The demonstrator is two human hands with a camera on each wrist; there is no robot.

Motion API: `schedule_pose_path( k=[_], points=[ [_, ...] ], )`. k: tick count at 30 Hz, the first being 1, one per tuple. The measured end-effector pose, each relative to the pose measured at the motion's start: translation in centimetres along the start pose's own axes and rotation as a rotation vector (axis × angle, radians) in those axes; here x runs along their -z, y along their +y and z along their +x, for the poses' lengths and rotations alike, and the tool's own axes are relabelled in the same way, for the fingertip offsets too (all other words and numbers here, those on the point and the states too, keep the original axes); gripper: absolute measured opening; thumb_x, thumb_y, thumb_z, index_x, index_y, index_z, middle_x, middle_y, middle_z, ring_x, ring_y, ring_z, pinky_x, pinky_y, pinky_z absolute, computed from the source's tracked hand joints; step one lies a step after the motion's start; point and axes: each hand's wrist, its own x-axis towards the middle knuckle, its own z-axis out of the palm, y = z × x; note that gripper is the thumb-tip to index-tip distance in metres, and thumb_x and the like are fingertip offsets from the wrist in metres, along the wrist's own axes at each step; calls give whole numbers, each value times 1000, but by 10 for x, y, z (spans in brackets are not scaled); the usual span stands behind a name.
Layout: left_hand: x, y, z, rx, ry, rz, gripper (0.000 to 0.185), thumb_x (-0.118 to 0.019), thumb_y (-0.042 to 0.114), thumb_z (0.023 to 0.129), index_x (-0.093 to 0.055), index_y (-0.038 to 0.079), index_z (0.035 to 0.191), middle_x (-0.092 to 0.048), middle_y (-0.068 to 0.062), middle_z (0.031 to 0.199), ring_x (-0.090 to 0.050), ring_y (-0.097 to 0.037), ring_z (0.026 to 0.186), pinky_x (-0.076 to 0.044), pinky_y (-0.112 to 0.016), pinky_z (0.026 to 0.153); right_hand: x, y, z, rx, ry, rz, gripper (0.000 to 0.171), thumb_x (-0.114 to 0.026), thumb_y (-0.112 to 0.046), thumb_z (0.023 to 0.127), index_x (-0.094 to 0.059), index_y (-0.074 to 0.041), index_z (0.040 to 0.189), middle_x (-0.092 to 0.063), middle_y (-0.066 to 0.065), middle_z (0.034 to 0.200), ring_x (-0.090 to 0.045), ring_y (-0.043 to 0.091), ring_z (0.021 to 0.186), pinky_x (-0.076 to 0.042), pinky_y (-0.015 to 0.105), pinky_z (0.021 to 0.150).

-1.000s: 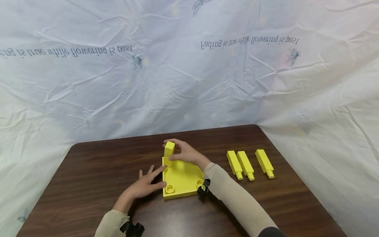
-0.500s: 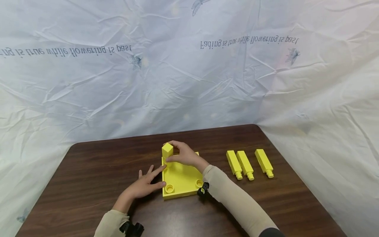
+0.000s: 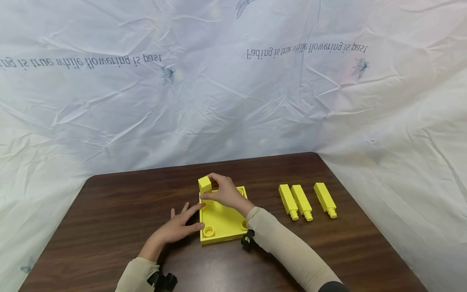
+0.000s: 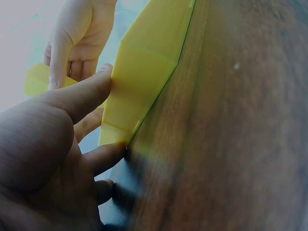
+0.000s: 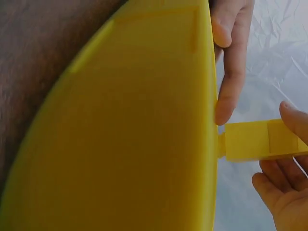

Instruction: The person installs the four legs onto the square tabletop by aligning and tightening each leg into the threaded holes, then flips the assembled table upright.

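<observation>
My right hand (image 3: 227, 192) pinches a yellow square table leg (image 3: 204, 185) between thumb and fingers. The leg stands roughly upright at the far left corner of a yellow square board (image 3: 223, 217), its narrow lower end at the board in the right wrist view, where the leg's shaft (image 5: 248, 141) shows. My left hand (image 3: 179, 224) lies along the board's left side, fingers spread, with thumb and fingertips touching its edge. In the left wrist view the thumb (image 4: 91, 91) presses against the board's side wall (image 4: 139, 72). Raised round sockets, including one near left (image 3: 208, 231), mark the board's corners.
Three more yellow legs lie on the brown table (image 3: 127, 207) to the right: a left one (image 3: 288, 201), a middle one (image 3: 302, 202) close beside it, and a right one (image 3: 325, 199) farther off. A pale printed cloth (image 3: 233, 105) hangs behind the table.
The right hand has shifted slightly left with the leg. The leg's top has turned and tipped a little, so more of its end face shows. The left hand stays put.
</observation>
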Motion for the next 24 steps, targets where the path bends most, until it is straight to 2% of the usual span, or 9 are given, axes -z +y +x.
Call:
schedule_pose_path(
  k=[5, 15, 19, 24],
  points=[
    [1, 2, -1, -7, 8, 0, 70, -63, 41, 107, -36, 14, 166, -28, -19, 171, 4, -52, 158, 23, -77, 111, -3, -1, -1, -8, 40, -7, 36, -87, -22, 91, -67, -11, 119, -71, -1, 108, -71, 15, 103, -59, 28, 88],
    [1, 1, 0, -7, 6, 0, 71, -62, 41, 108, -35, 15, 167, -26, -19, 172, 4, -52, 158, 23, -77, 111, -8, -2, 0, -14, 71, -25, 29, -87, -23, 91, -65, -14, 108, -70, 0, 101, -71, 13, 98, -59, 29, 85],
    [0, 1, 0, -2, 3, -3, 71, -62, 42, 108, -34, 15, 167, -23, -19, 173, 5, -51, 158, 23, -77, 111, -10, -1, 1, -9, 88, -46, 30, -87, -25, 91, -60, -14, 100, -66, 3, 96, -67, 13, 93, -58, 29, 83],
    [0, 0, 0, 3, 4, 1, 72, -62, 43, 108, -32, 17, 168, -22, -18, 173, 5, -50, 158, 24, -76, 111, -14, -1, 2, -14, 117, -70, 35, -88, -27, 90, -57, -14, 97, -61, -2, 90, -63, 11, 85, -55, 27, 75]
  ],
)
